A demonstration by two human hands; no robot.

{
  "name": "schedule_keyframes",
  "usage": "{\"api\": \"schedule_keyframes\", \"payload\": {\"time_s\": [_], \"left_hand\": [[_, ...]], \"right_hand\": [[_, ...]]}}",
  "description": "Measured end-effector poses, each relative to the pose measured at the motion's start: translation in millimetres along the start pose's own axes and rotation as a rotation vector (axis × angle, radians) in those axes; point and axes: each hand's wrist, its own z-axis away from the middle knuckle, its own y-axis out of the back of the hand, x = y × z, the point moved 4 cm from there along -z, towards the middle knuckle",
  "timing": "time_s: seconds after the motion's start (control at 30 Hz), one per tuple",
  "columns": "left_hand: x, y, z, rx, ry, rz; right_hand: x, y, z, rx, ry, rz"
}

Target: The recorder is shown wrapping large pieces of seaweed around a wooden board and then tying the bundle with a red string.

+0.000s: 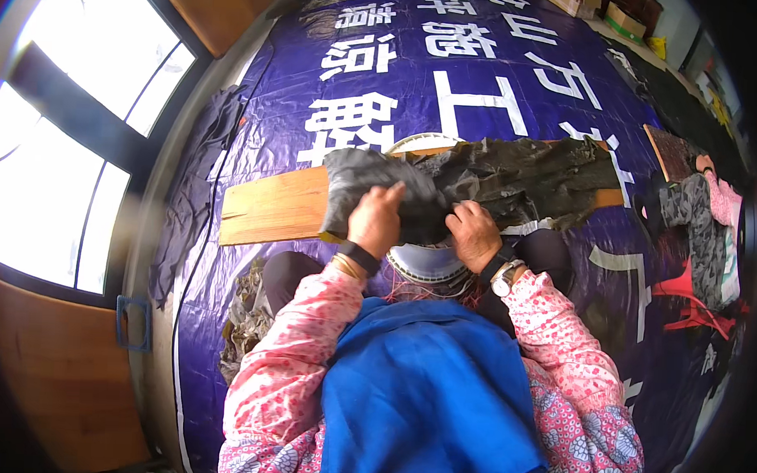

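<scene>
A long wooden board (273,205) lies across a round white bucket (426,263) in front of me. Over the board is spread a dark, wrinkled, leathery sheet (524,179), which looks like dried kelp; its left part is smoother and grey. My left hand (375,221) rests on the grey part, thumb and fingers close together; whether it pinches the sheet cannot be told. My right hand (474,233) grips the near edge of the sheet near its middle, with bent fingers.
A blue printed tarpaulin (410,56) covers the floor. Crumpled dark sheets (248,319) lie by my left leg. A black cable (212,199) runs along the left. At far right, a co-worker's hand (704,163) touches another board (666,153), near a red stool (689,297).
</scene>
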Motion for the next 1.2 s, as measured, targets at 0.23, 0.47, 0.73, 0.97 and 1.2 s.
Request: {"api": "schedule_keyframes", "payload": {"time_s": [0.23, 0.47, 0.73, 0.97, 1.2], "left_hand": [[16.4, -14.9, 14.4, -0.100, 0.050, -0.002], [4.2, -5.6, -3.3, 0.110, 0.162, 0.298], [24.8, -14.6, 2.7, -0.060, 0.037, 0.164], [2.3, -25.7, -5.2, 0.097, 0.131, 0.318], [4.3, -34.2, -2.4, 0.143, 0.192, 0.282]], "right_hand": [[-0.3, 3.7, 3.9, 0.103, 0.043, 0.020], [1.3, 0.0, 7.4, 0.168, 0.043, 0.067], [-1.7, 1.1, 4.3, 0.129, 0.037, 0.066], [-1.1, 3.9, 5.8, 0.163, 0.053, 0.067], [-0.9, 4.0, 7.5, 0.141, 0.033, -0.007]]}}
